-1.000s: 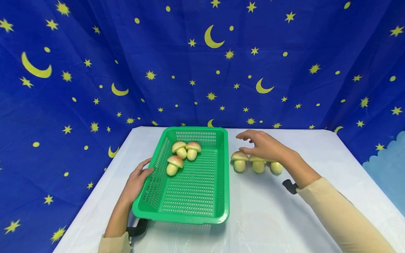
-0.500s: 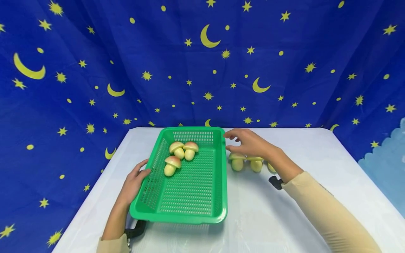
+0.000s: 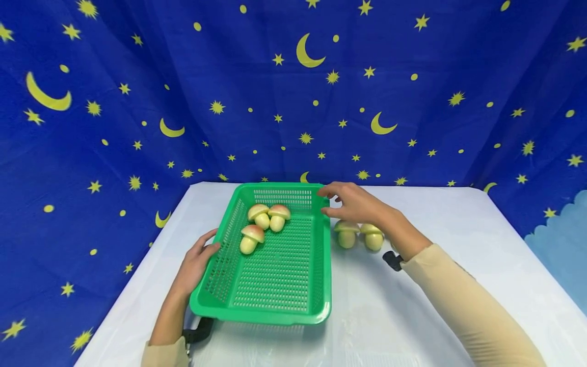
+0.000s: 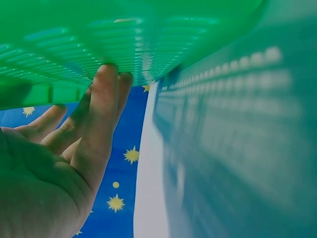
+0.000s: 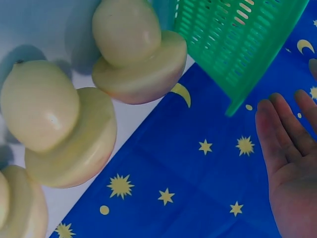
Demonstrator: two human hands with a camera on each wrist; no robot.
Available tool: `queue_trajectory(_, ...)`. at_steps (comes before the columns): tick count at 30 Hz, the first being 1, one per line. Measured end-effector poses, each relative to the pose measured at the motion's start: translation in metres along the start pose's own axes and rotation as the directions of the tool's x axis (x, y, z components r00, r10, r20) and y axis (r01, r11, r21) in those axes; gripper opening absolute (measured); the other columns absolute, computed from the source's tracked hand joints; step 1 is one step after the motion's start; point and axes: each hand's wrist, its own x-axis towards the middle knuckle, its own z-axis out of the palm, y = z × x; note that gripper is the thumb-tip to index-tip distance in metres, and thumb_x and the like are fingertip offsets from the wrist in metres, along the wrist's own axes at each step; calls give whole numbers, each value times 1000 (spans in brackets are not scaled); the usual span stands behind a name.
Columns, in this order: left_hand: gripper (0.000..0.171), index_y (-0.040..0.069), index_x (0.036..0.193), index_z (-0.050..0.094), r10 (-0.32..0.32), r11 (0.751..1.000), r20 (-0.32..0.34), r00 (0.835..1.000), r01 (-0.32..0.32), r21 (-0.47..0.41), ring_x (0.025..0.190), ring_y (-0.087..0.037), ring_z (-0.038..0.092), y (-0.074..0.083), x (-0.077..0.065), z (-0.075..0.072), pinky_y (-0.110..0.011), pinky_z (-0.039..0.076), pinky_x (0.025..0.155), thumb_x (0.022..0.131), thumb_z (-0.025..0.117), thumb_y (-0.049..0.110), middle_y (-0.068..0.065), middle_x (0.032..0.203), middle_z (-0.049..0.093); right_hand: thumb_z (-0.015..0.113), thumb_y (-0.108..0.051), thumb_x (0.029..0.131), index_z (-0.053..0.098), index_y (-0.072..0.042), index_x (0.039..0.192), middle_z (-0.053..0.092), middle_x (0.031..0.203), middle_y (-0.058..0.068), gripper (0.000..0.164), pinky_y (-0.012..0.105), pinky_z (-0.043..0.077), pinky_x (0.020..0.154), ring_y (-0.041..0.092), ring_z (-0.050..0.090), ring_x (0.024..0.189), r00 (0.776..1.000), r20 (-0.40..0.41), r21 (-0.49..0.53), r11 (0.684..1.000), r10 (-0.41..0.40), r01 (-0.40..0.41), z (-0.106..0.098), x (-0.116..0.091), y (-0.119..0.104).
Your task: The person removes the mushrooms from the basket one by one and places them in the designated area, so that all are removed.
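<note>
A green plastic basket [image 3: 275, 285] with slotted walls stands at the table's middle left. Inside lie three mushrooms [image 3: 249, 246] with pale stems and reddish caps. My left hand [image 3: 194, 265] holds the basket's left side, thumb at the rim. In the left wrist view, its fingers [image 4: 101, 99] touch the slotted wall below the rim. My right hand [image 3: 355, 204] hovers by the far right rim with fingers parted and holds nothing. The right wrist view shows that hand [image 5: 297, 168] apart from the basket. Three more mushrooms [image 5: 131, 54] stand below it in a row.
The table [image 3: 412, 326] wears a white cover, and a blue curtain [image 3: 257, 61] with stars and moons hangs behind it. In the head view, my right forearm [image 3: 463, 295] almost wholly hides the rightmost mushroom of the row.
My right hand has moved left, from above the row of mushrooms to the basket's right rim. The left hand, the basket and the mushrooms in it keep their places.
</note>
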Motion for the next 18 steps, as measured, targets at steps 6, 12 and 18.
queue_trajectory(6, 54, 17, 149, 36, -17, 1000, -5, 1000, 17, -7, 90, -26, 65, 0, 0, 1, -36, 53, 74, 101, 48, 40, -23, 123, 57, 68, -30, 89, 60, -9, 128, 62, 122, 7, 45, 35, 51, 84, 23, 59, 107, 1000, 23, -14, 1000, 4, -4, 1, 7, -3)
queue_trajectory(12, 54, 17, 149, 36, -26, 999, 1, 1000, 26, -36, 86, -27, 65, 1, 2, 0, -37, 53, 72, 101, 48, 38, -24, 122, 58, 68, -27, 89, 60, -5, 128, 61, 122, 6, 45, 37, 48, 89, 23, 60, 107, 999, 37, -22, 1000, -17, 18, 7, 16, -9)
queue_trajectory(18, 52, 17, 148, 36, -23, 999, 1, 1000, 23, -48, 86, -28, 65, 1, 0, 0, -37, 54, 72, 102, 48, 37, -25, 120, 58, 66, -33, 90, 60, -8, 129, 60, 126, 4, 46, 35, 45, 95, 19, 56, 113, 997, 79, -52, 999, -11, 15, 13, 24, -12)
